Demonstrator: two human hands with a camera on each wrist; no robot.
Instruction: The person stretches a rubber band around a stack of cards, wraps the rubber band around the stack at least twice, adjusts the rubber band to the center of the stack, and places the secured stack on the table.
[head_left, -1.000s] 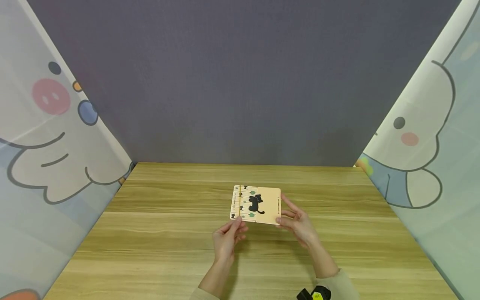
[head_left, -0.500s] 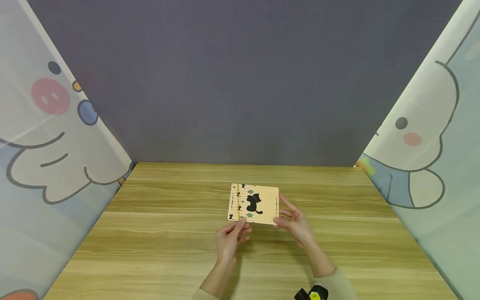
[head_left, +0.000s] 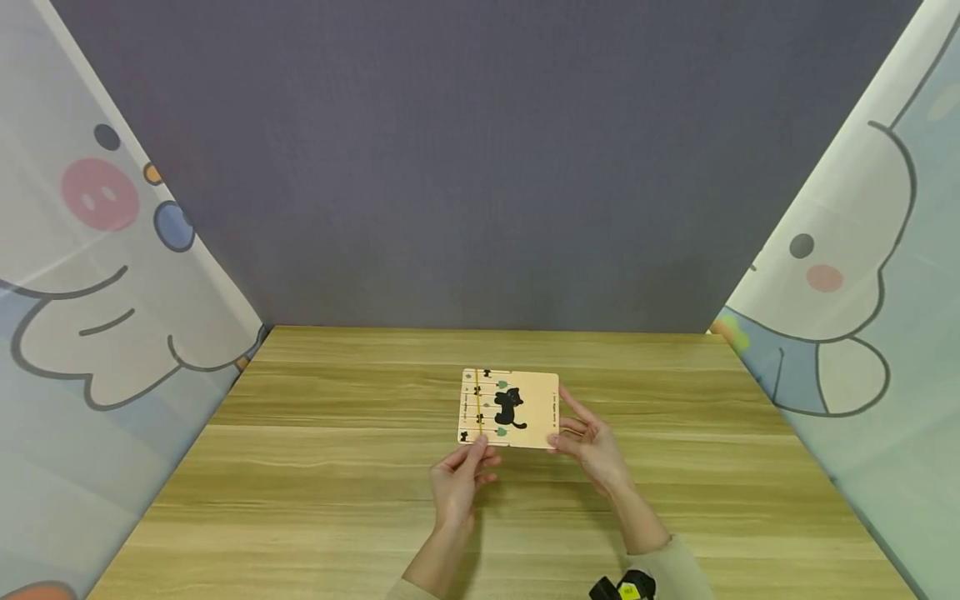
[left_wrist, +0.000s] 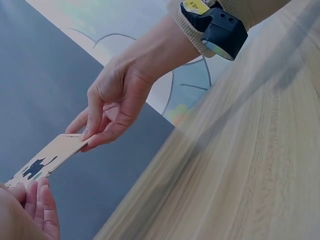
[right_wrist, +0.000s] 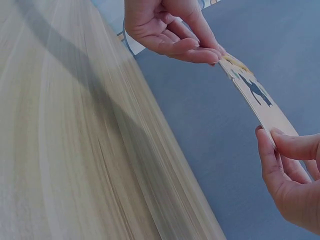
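Note:
A small, thin cream booklet [head_left: 536,410] with a black cat on its front is held above the table in the head view. Near its left end, a yellow elastic band [head_left: 478,400] runs across a striped part with small cats and green leaves. My left hand [head_left: 454,492] pinches the near edge by the band, thumb on top. With thumb and fingers, my right hand [head_left: 596,454] grips the right end. The right wrist view has the booklet [right_wrist: 267,112] tilted edge-on, where the band bulges slightly by the left thumb. The booklet's underside is hidden.
Below lies a wood-grain table [head_left: 337,500]. A dark grey panel [head_left: 480,167] stands along its far edge. Cartoon-printed curtains [head_left: 832,208] line both sides. A black device with a yellow label [head_left: 628,590] is strapped on the right wrist.
The booklet has shifted slightly left over the last second. My left thumb has moved a little right along the near edge. Both hands keep hold of it.

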